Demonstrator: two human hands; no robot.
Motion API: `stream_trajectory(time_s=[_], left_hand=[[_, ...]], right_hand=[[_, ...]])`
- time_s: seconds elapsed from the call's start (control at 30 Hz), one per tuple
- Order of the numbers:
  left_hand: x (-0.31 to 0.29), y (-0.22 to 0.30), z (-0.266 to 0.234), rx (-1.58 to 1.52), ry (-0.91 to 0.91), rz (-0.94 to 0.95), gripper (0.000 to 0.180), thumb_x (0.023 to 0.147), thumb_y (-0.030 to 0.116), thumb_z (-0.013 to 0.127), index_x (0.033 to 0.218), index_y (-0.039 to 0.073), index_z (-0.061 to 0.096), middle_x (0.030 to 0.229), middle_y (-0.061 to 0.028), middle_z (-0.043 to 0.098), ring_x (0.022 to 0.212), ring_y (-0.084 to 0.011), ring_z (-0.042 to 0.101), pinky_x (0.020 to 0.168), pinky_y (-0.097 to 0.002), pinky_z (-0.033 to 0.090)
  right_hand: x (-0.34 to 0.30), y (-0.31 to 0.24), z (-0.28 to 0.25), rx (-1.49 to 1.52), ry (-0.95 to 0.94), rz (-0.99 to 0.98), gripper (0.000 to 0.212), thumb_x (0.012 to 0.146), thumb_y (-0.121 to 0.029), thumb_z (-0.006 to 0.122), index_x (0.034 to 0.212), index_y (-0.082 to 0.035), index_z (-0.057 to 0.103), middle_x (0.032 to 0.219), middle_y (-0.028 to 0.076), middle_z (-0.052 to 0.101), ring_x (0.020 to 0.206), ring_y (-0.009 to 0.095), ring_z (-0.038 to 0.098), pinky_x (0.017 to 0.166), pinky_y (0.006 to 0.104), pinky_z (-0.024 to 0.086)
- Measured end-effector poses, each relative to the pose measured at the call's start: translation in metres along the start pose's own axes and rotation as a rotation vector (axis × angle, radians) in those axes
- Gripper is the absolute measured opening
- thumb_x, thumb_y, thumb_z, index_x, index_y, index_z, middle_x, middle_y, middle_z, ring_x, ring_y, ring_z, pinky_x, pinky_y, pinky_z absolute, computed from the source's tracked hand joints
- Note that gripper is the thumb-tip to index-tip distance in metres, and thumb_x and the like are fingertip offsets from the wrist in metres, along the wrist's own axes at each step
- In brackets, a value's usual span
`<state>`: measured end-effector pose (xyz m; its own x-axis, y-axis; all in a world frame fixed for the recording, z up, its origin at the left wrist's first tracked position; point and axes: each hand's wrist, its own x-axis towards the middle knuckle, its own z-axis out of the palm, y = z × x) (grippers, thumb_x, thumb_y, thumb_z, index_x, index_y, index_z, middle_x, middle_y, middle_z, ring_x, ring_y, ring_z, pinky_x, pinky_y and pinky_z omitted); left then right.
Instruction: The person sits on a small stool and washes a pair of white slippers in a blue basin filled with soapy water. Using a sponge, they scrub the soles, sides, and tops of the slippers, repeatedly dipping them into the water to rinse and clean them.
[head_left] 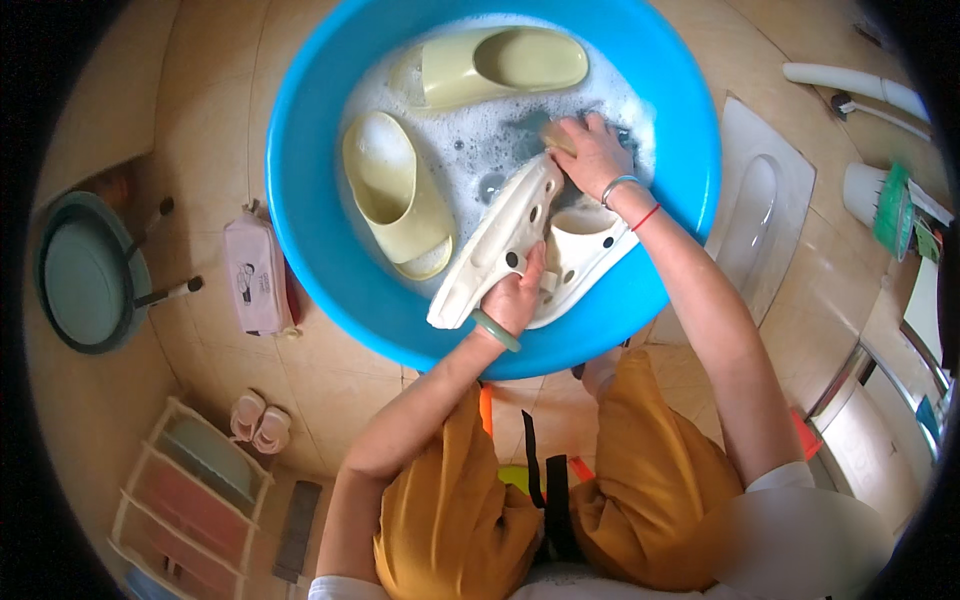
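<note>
My left hand (516,300) grips a white clog (500,235) by its heel end, tilted on its side over a blue basin (290,130). A second white clog (585,260) rests just right of it, partly under my forearm and wrist. Near the first clog's toe, my right hand (594,155) is at the soapy water with its fingers curled on a small tan thing (558,138), mostly hidden. Two pale green slippers lie in the suds: one slipper (500,65) at the far side, the other slipper (395,185) at the left.
A pink bag (255,275) stands left of the basin, near stacked green basins (85,275). Small pink shoes (258,422) sit by a rack (190,490) at lower left. On the right are a white squat toilet (760,200), a white brush (880,115) and a green-and-white container (885,200).
</note>
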<state>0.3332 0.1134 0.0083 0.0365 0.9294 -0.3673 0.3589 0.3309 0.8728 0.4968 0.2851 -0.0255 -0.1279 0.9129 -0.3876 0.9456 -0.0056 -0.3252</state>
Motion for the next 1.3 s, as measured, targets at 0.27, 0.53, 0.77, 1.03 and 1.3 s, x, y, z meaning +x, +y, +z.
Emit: stream_trajectory(time_s=[0.27, 0.53, 0.77, 1.03, 1.3], left_hand=[[0.0, 0.006, 0.0, -0.663, 0.062, -0.26, 0.031, 0.101, 0.019, 0.059, 0.124, 0.0, 0.063, 0.114, -0.0145, 0.069, 0.105, -0.0255, 0.066, 0.091, -0.0355, 0.051], [0.001, -0.019, 0.012, 0.337, 0.105, 0.227, 0.022, 0.099, 0.014, 0.057, 0.11, 0.002, 0.071, 0.101, -0.0155, 0.071, 0.094, -0.0327, 0.069, 0.085, -0.042, 0.052], [-0.005, -0.031, 0.019, 0.085, 0.073, 0.169, 0.036, 0.097, 0.016, 0.057, 0.131, 0.004, 0.057, 0.126, -0.0197, 0.059, 0.115, -0.0357, 0.059, 0.096, -0.045, 0.048], [-0.001, -0.027, 0.015, 0.53, -0.117, 0.308, 0.042, 0.103, 0.019, 0.048, 0.141, 0.001, 0.045, 0.139, -0.0175, 0.048, 0.129, -0.0305, 0.049, 0.104, -0.0439, 0.045], [-0.003, -0.031, 0.014, 0.085, 0.005, 0.215, 0.037, 0.097, 0.015, 0.054, 0.131, 0.003, 0.055, 0.126, -0.019, 0.058, 0.116, -0.0356, 0.057, 0.098, -0.0462, 0.047]], right_hand=[[-0.094, -0.081, -0.045, 0.564, 0.112, -0.32, 0.043, 0.09, -0.033, 0.069, 0.128, -0.014, 0.063, 0.12, 0.017, 0.056, 0.107, 0.035, 0.061, 0.087, 0.041, 0.053], [-0.05, -0.052, -0.041, 0.269, 0.202, -0.154, 0.036, 0.09, -0.032, 0.069, 0.124, -0.02, 0.065, 0.109, 0.016, 0.055, 0.094, 0.037, 0.064, 0.074, 0.0459, 0.055], [-0.122, -0.101, -0.059, 0.335, 0.139, -0.449, 0.037, 0.089, -0.032, 0.069, 0.125, -0.021, 0.064, 0.112, 0.014, 0.053, 0.099, 0.034, 0.062, 0.071, 0.0431, 0.057], [-0.049, -0.037, -0.057, 0.088, 0.154, -0.118, 0.034, 0.092, -0.035, 0.066, 0.123, -0.022, 0.065, 0.111, 0.013, 0.054, 0.098, 0.034, 0.062, 0.074, 0.046, 0.054], [-0.138, -0.114, -0.061, 0.274, 0.085, -0.512, 0.043, 0.088, -0.03, 0.072, 0.129, -0.019, 0.066, 0.126, 0.018, 0.052, 0.112, 0.037, 0.058, 0.092, 0.0434, 0.052]])
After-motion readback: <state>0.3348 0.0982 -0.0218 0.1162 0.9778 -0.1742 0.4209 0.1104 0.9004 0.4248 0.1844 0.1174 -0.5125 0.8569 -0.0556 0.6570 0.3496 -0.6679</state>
